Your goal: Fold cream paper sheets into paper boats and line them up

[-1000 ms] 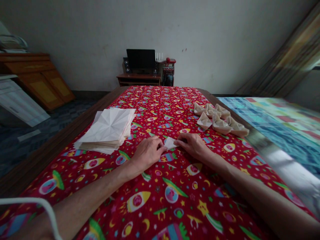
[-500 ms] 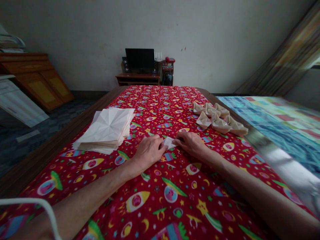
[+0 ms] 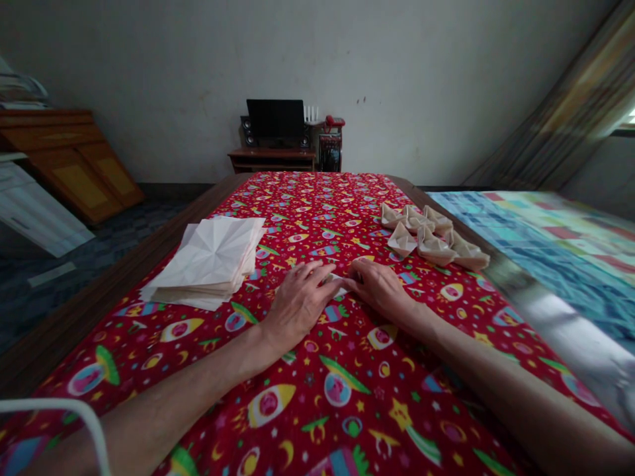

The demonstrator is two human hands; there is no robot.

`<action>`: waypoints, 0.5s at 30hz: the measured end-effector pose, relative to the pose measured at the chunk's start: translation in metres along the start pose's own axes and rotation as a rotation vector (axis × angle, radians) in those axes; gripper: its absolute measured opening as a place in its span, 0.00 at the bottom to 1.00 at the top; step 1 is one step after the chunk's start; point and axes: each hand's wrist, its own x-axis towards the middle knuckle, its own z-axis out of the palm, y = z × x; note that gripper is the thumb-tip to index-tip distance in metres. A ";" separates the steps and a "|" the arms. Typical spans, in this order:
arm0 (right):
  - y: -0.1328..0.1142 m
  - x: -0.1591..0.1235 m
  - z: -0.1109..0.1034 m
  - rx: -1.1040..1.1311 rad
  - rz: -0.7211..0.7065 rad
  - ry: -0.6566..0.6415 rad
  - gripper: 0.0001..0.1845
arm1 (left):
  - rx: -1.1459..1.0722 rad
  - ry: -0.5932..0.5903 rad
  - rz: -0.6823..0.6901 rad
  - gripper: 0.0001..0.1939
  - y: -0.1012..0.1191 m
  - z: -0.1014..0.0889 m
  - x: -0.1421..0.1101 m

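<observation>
Near the middle of the red patterned tablecloth (image 3: 342, 390), a small folded piece of white paper (image 3: 338, 278) lies mostly hidden beneath my fingers. My left hand (image 3: 303, 297) is closed on its left side, thumb reaching across the paper toward the other hand. From the right, my right hand (image 3: 378, 287) pinches the paper with thumb and curled fingers. The two thumbs almost meet. To the left sits a stack of creased paper sheets (image 3: 211, 254). Several folded paper boat shapes (image 3: 434, 244) stand together at the right.
A white cable (image 3: 82, 406) curves over my left forearm. Beyond the table are a monitor (image 3: 275, 119) on a small desk, a wooden cabinet (image 3: 74, 162) to the left, and a bed with a blue patterned cover (image 3: 536, 264) along the right side.
My left hand has moved right and slid over the paper, its thumb now close to the right thumb. Less of the paper shows. My right hand stays nearly in place.
</observation>
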 end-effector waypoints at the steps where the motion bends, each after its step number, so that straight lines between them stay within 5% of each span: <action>1: 0.000 -0.001 0.000 0.000 -0.009 0.021 0.12 | 0.006 -0.001 -0.013 0.13 0.001 0.000 -0.001; 7: -0.009 -0.005 -0.003 -0.195 0.075 -0.030 0.11 | 0.022 -0.065 -0.230 0.09 -0.005 0.005 -0.006; 15: -0.013 -0.015 -0.007 -0.263 0.159 -0.082 0.16 | 0.052 -0.067 -0.151 0.07 -0.016 0.004 0.011</action>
